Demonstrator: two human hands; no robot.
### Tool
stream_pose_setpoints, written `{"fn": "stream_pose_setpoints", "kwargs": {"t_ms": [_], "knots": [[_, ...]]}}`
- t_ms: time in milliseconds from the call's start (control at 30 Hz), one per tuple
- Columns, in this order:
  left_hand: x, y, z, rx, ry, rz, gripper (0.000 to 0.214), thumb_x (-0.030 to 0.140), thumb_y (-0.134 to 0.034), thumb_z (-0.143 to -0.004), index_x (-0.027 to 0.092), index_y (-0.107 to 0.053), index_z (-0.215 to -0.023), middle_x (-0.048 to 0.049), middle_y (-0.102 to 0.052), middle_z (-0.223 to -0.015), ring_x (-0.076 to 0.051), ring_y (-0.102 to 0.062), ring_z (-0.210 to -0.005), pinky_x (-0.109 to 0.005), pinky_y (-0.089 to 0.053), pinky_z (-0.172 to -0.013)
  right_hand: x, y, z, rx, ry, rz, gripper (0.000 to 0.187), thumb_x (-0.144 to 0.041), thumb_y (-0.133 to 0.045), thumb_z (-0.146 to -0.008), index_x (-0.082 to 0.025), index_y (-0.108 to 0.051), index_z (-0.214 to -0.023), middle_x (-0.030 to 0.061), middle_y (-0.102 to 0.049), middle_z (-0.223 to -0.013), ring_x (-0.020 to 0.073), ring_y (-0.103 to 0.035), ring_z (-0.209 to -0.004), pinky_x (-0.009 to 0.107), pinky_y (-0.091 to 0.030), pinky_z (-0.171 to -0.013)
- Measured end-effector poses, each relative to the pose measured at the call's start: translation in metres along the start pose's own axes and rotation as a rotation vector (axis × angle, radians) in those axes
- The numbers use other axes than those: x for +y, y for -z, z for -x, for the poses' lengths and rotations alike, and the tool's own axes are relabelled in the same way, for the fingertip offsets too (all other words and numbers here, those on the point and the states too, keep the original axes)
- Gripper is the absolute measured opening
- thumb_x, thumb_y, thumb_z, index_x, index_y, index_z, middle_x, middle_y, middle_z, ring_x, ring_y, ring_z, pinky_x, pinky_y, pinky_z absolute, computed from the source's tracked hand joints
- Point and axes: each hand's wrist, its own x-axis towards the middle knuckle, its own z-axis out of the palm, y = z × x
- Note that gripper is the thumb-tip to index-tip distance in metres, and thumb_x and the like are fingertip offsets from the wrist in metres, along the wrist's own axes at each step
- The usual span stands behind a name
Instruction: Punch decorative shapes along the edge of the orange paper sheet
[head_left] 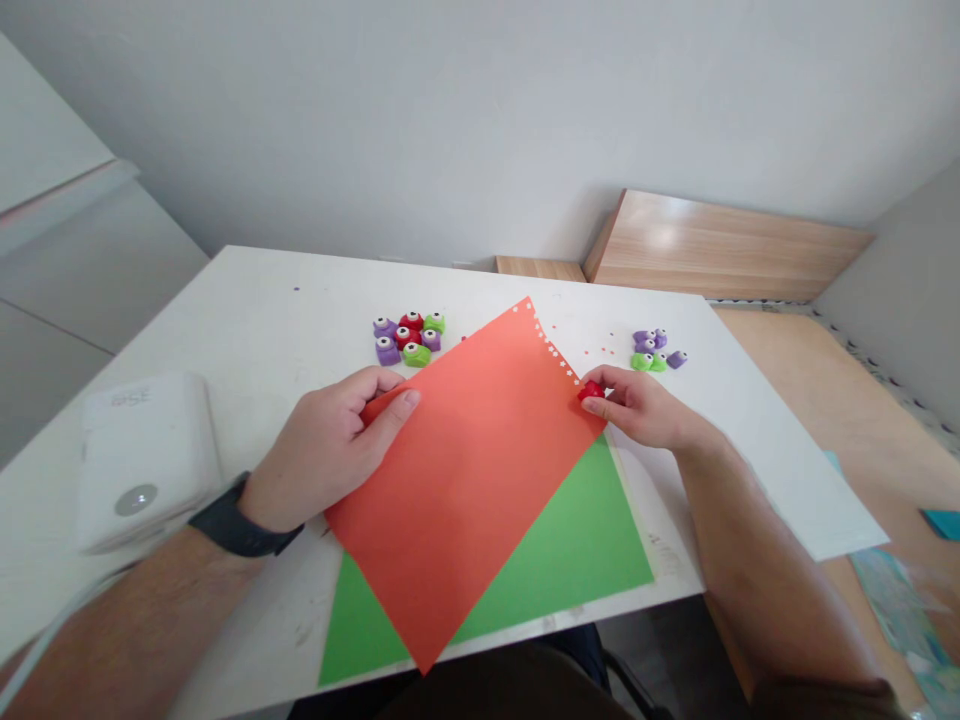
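Right hand (639, 406) pinching red punch (591, 391) at edge of orange sheet (480, 450), left hand (337, 440) clasping another edge, green paper (577, 530) lying beneath.

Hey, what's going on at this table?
A person is holding an orange sheet by its edge in the left hand. The right hand grips a small red punch at another edge, where a row of little cut-out holes runs up toward the far corner. A green sheet lies below on the table. More punches sit in two groups farther back.
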Motion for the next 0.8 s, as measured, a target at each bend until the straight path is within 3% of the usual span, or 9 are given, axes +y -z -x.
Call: {"fn": "stream_pose_setpoints", "kwargs": {"t_ms": [467,800], "knots": [[0.0011,0.0000,-0.0002,-0.022,0.005,0.027,0.028,0.053,-0.059,-0.103,0.027,-0.070,-0.107,0.0062,-0.077,-0.092,-0.015,-0.067,-0.077,-0.025,-0.047,-0.071,0.0038,-0.0042,-0.0047,0.005,0.034,0.080,0.028,-0.049,-0.067,-0.098,-0.021,-0.071,-0.102,0.0030,-0.069,-0.084,0.0165,-0.057,-0.071,0.028,-0.046,-0.063],[0.0036,0.0008,-0.0006,-0.017,0.015,0.001,0.028,0.051,-0.059,-0.103,0.026,-0.070,-0.108,0.0048,-0.077,-0.092,-0.016,-0.067,-0.077,-0.025,-0.046,-0.071,0.0058,-0.0030,-0.0043,-0.001,0.007,0.026,0.035,-0.056,-0.065,-0.099,-0.021,-0.071,-0.106,0.0045,-0.071,-0.091,0.0183,-0.060,-0.075,0.031,-0.050,-0.068]]}}
